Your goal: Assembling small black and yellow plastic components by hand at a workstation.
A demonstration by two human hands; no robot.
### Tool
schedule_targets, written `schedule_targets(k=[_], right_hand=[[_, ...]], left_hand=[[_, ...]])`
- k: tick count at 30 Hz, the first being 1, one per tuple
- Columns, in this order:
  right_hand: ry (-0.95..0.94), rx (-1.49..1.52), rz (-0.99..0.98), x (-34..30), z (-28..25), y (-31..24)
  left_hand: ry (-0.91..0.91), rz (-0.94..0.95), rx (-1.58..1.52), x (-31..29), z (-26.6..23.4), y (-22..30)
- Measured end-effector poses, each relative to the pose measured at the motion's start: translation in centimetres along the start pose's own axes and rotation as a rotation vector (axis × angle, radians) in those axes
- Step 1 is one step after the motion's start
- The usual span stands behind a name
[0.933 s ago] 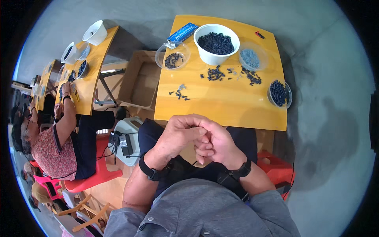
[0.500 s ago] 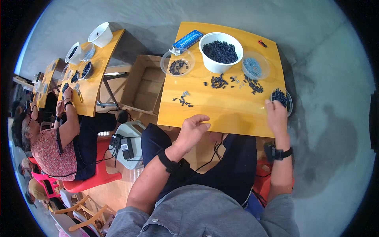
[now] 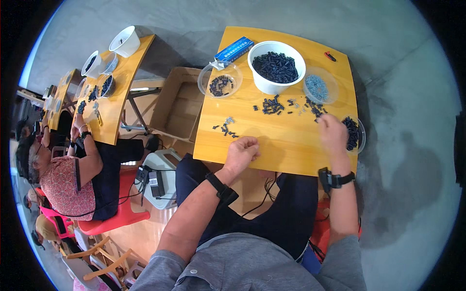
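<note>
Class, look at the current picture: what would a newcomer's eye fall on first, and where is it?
Probably the big white tub heaped with small black pieces, toward the far edge of the yellow table. Next might come the bright blue box to its left, and the blurred right hand beside the clear tub at the table's right edge.

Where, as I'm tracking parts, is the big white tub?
In the head view, the white tub stands right of the blue box, left of the blue-grey pieces.
</note>
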State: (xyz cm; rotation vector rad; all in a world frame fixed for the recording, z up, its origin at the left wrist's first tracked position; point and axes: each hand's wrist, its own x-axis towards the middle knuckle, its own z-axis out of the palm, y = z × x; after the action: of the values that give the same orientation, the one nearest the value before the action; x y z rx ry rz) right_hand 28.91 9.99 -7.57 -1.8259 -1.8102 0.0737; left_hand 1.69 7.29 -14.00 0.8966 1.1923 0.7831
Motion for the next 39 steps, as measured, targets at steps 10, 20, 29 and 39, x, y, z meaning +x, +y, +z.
schedule_targets(k=[10, 20, 29, 39], right_hand=[[-0.254, 0.106, -0.148, 3.6, 8.7, -8.6], [-0.373, 0.000, -0.055, 4.1, 9.4, -9.1], [-0.383, -0.070, -0.064, 3.9, 10.4, -9.0], [-0.310, -0.058, -0.136, 3.3, 10.9, -8.8]], left_hand=[[-0.012, -0.009, -0.030, 0.1, -0.2, -0.5], [-0.012, -0.015, -0.038, 0.2, -0.4, -0.7], [-0.010, -0.013, -0.026, 0.1, -0.1, -0.4], [-0.011, -0.014, -0.037, 0.1, -0.1, -0.4]])
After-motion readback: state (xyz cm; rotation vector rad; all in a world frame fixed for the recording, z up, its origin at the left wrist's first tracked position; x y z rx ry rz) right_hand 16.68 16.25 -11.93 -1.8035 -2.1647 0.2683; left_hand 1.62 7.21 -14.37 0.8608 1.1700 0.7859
